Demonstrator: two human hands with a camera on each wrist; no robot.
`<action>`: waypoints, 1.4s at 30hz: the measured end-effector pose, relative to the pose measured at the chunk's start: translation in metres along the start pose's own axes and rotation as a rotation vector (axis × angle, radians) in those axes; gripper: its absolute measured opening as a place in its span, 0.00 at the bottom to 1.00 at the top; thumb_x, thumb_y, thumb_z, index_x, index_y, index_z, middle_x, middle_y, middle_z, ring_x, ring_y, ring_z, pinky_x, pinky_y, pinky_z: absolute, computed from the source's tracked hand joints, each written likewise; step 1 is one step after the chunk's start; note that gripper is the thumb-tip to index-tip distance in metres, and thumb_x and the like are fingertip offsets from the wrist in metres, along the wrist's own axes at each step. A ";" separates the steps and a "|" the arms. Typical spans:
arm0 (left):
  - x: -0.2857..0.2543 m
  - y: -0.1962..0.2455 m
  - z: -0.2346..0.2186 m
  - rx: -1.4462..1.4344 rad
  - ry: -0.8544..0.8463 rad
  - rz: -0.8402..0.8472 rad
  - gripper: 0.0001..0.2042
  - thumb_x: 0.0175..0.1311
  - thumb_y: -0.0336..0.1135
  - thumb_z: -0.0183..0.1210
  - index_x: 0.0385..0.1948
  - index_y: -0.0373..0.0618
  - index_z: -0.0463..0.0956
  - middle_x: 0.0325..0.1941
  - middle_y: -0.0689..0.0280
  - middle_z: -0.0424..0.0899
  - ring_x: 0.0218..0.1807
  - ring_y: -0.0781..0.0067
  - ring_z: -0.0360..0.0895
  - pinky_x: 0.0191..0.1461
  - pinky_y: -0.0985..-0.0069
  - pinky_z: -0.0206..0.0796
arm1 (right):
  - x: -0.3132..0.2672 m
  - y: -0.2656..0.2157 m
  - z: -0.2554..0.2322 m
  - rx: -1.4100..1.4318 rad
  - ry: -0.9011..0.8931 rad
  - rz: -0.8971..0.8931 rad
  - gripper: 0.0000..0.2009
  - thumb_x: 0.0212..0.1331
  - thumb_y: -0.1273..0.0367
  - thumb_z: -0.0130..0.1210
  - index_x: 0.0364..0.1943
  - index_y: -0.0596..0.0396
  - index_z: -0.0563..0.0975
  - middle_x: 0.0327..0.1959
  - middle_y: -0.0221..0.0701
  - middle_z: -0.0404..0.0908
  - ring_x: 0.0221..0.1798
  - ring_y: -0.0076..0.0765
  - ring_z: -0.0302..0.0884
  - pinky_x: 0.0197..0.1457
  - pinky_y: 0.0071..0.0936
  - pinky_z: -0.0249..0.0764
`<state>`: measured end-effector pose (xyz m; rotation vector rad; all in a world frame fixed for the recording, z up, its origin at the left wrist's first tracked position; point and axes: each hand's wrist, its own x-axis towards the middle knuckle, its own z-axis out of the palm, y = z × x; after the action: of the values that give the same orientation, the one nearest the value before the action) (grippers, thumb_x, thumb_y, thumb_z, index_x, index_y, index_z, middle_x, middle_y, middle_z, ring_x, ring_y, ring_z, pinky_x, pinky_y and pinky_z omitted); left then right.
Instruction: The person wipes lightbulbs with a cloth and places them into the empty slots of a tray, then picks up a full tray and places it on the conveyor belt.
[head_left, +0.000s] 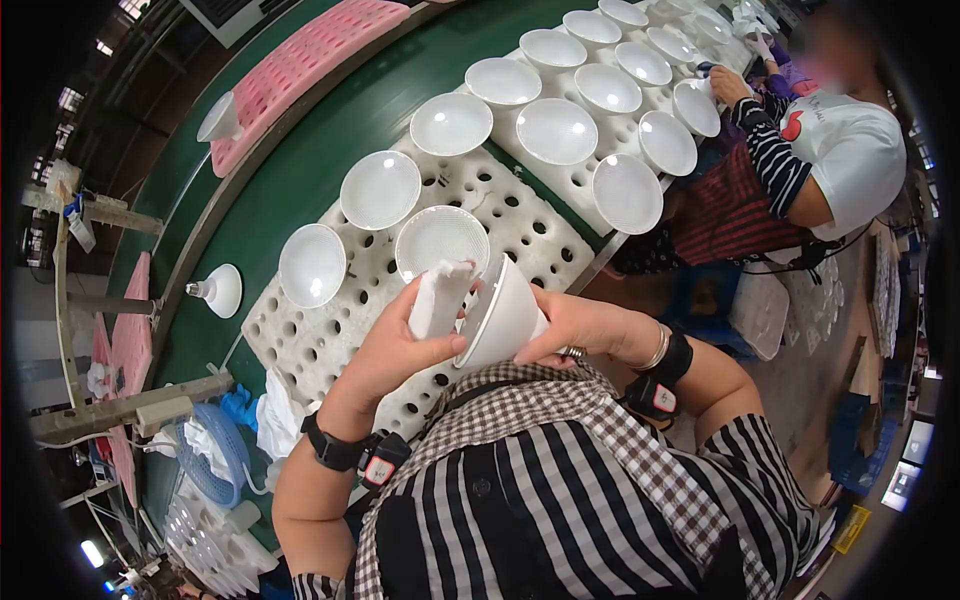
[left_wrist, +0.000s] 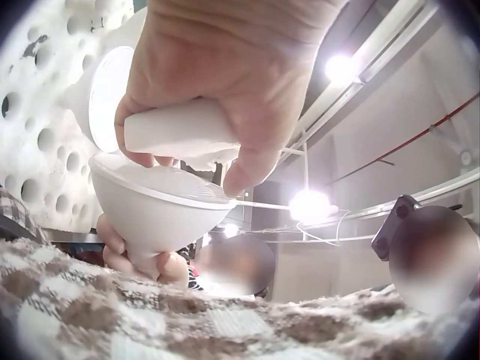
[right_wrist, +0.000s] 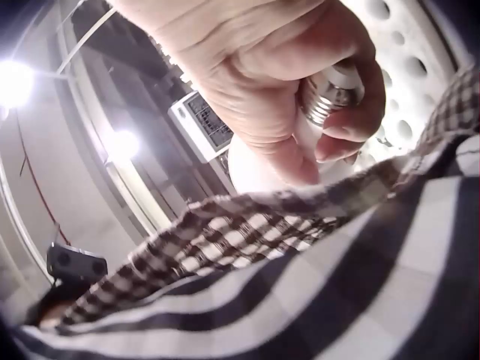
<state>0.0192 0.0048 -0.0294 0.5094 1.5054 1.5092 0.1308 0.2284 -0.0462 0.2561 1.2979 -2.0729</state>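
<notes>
In front of the apron, my right hand point(head_left: 590, 330) grips a white reflector lamp bulb point(head_left: 508, 318) by its narrow base end. The metal screw cap point(right_wrist: 328, 97) shows between the fingers in the right wrist view. Its wide face is turned toward my left hand point(head_left: 385, 345), which holds a white pad point(head_left: 438, 300) like folded cloth, between thumb and fingers. In the left wrist view the pad point(left_wrist: 180, 131) is right at the bulb's rim point(left_wrist: 169, 196). Another bulb point(head_left: 443, 245) stands face up in the holed board just beyond.
A white foam board point(head_left: 330, 330) with round holes carries several upturned bulbs, and another board behind holds more. One bulb point(head_left: 222, 290) lies on the green belt point(head_left: 290, 165) at left. A blue basket point(head_left: 215, 460) stands at lower left. Another person point(head_left: 800, 170) works at right.
</notes>
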 end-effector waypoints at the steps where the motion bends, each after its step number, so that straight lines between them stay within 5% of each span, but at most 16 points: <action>1: 0.000 -0.002 0.000 -0.029 -0.001 0.000 0.36 0.49 0.34 0.69 0.63 0.45 0.65 0.58 0.67 0.74 0.54 0.76 0.71 0.61 0.72 0.62 | -0.001 0.000 0.003 -0.080 0.025 0.018 0.49 0.46 0.73 0.65 0.72 0.51 0.45 0.43 0.36 0.75 0.21 0.17 0.70 0.20 0.15 0.68; 5: -0.003 -0.001 0.001 0.068 0.018 -0.017 0.34 0.49 0.32 0.66 0.63 0.44 0.65 0.58 0.65 0.74 0.55 0.74 0.71 0.60 0.72 0.63 | 0.001 0.007 0.008 -0.229 0.149 -0.033 0.50 0.44 0.72 0.66 0.72 0.51 0.44 0.44 0.36 0.76 0.23 0.22 0.73 0.24 0.17 0.71; 7: -0.004 -0.002 0.005 0.177 0.054 0.005 0.33 0.49 0.31 0.61 0.63 0.44 0.65 0.56 0.64 0.75 0.55 0.72 0.72 0.60 0.72 0.64 | 0.010 0.027 0.003 -0.482 0.246 -0.401 0.52 0.43 0.70 0.68 0.72 0.50 0.44 0.43 0.37 0.78 0.29 0.32 0.79 0.31 0.26 0.75; 10: -0.001 -0.001 0.011 0.254 0.073 0.030 0.33 0.47 0.32 0.59 0.62 0.43 0.65 0.54 0.63 0.76 0.55 0.71 0.73 0.58 0.72 0.65 | 0.011 0.038 0.005 -0.803 0.412 -0.529 0.52 0.42 0.69 0.66 0.72 0.49 0.43 0.45 0.44 0.79 0.40 0.46 0.82 0.41 0.35 0.76; 11: 0.000 0.002 0.013 0.254 0.075 0.029 0.33 0.47 0.32 0.59 0.62 0.43 0.65 0.54 0.63 0.76 0.55 0.71 0.73 0.58 0.72 0.65 | 0.008 0.030 0.010 -0.803 0.409 -0.529 0.52 0.42 0.69 0.66 0.72 0.49 0.43 0.45 0.44 0.79 0.40 0.46 0.82 0.41 0.35 0.76; 13: 0.004 0.009 0.015 0.301 0.097 -0.039 0.32 0.47 0.33 0.58 0.61 0.42 0.66 0.51 0.63 0.77 0.52 0.72 0.75 0.56 0.73 0.66 | -0.002 0.005 0.024 -0.904 0.427 -0.110 0.51 0.45 0.69 0.65 0.72 0.53 0.43 0.47 0.52 0.76 0.46 0.53 0.79 0.48 0.37 0.74; 19: 0.020 0.005 0.017 0.168 0.091 -0.040 0.32 0.46 0.34 0.59 0.59 0.41 0.67 0.48 0.63 0.77 0.48 0.74 0.75 0.54 0.75 0.67 | 0.000 0.015 0.010 -1.149 0.519 -0.375 0.50 0.43 0.70 0.63 0.72 0.53 0.45 0.42 0.52 0.78 0.41 0.58 0.78 0.44 0.43 0.73; 26: 0.022 0.002 0.010 0.202 0.022 -0.121 0.33 0.45 0.33 0.59 0.61 0.41 0.66 0.49 0.63 0.77 0.51 0.72 0.74 0.56 0.74 0.66 | -0.002 0.017 0.020 -1.135 0.426 -0.284 0.49 0.43 0.73 0.60 0.72 0.49 0.45 0.41 0.50 0.78 0.41 0.57 0.78 0.43 0.44 0.74; 28: 0.011 -0.004 0.012 0.290 -0.108 0.027 0.35 0.44 0.33 0.58 0.63 0.41 0.63 0.52 0.63 0.75 0.53 0.72 0.72 0.57 0.74 0.65 | -0.003 0.020 0.016 -1.143 0.397 -0.260 0.49 0.43 0.73 0.60 0.72 0.49 0.45 0.40 0.51 0.78 0.40 0.57 0.79 0.42 0.45 0.74; 31: 0.003 0.007 0.015 0.259 -0.089 -0.159 0.37 0.43 0.32 0.58 0.64 0.42 0.61 0.54 0.62 0.74 0.54 0.72 0.72 0.58 0.74 0.65 | 0.002 0.026 0.015 -1.178 0.371 -0.188 0.50 0.43 0.72 0.60 0.72 0.49 0.44 0.39 0.53 0.77 0.39 0.57 0.78 0.41 0.45 0.74; 40: 0.017 -0.016 0.010 0.012 0.014 -0.210 0.34 0.47 0.32 0.61 0.61 0.38 0.64 0.51 0.61 0.76 0.51 0.73 0.74 0.56 0.74 0.66 | 0.005 0.036 0.010 -1.155 0.363 -0.273 0.49 0.42 0.72 0.60 0.72 0.50 0.44 0.36 0.53 0.78 0.39 0.58 0.78 0.41 0.45 0.74; 42: 0.008 -0.008 0.010 0.248 -0.124 -0.109 0.35 0.46 0.31 0.59 0.63 0.42 0.62 0.54 0.61 0.75 0.53 0.71 0.73 0.58 0.73 0.66 | 0.002 0.027 0.011 -1.136 0.352 -0.238 0.49 0.42 0.73 0.60 0.72 0.51 0.45 0.36 0.53 0.78 0.39 0.58 0.78 0.41 0.45 0.74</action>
<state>0.0263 0.0157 -0.0379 0.6432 1.6048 1.1924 0.1480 0.2099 -0.0614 -0.0639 2.5736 -1.1687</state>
